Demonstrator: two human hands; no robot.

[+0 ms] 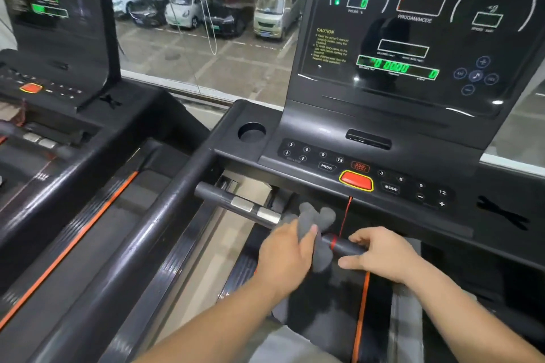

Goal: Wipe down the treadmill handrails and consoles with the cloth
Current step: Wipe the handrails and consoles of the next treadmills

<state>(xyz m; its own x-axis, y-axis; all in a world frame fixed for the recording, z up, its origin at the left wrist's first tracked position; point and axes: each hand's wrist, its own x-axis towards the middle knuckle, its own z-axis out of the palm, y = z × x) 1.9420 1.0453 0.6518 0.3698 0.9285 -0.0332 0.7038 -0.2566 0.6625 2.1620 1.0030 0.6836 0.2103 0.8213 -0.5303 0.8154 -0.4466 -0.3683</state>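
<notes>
My left hand (283,256) covers the middle of the grey cloth (317,221), and together they hide the front handrail (236,200) beneath. My right hand (380,256) hides more of that bar. The console (413,38) is cut off at the top and right. Its yellow caution text (331,46) is too small to read. The neighbouring console (50,9) is blurred.

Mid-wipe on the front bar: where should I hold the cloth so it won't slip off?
Grip the cloth at its middle, where it drapes over the bar, coming from above on the near side as the left hand does. Its loose ends stick up behind and hang below, so wrapping round the bar pins both.
</notes>
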